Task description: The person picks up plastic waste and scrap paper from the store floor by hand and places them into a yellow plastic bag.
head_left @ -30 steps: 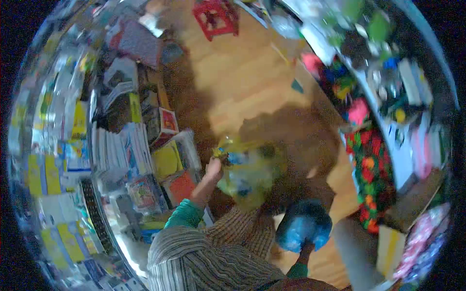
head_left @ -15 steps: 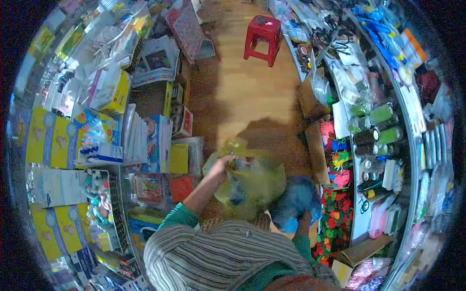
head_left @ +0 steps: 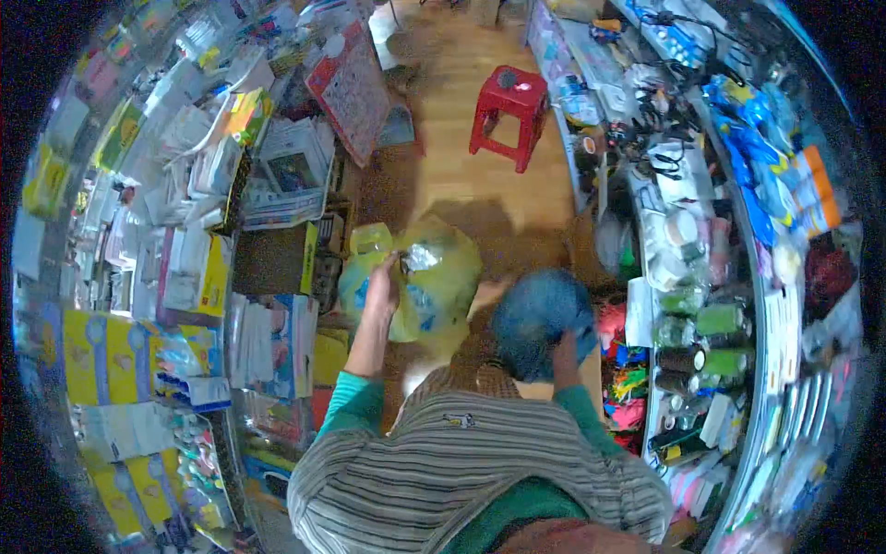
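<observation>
My left hand is closed on the gathered top of a yellow translucent plastic bag, which hangs in front of me. Through its thin sides blue and whitish contents show, too blurred to make out. To the right, my right hand is at the side of a dark blue bag, with its fingers wrapped round the bag's edge and partly hidden. The two bags hang side by side above the wooden floor, a narrow gap between them.
A red plastic stool with a small dark item on top stands on the wooden floor ahead. Packed shelves line the left side, with a framed board leaning out. Jars and packaged goods fill the right shelves.
The yellow bag has swung left and forward with my left hand. My right hand and the blue bag have moved slightly forward. The stool appears lower in view.
</observation>
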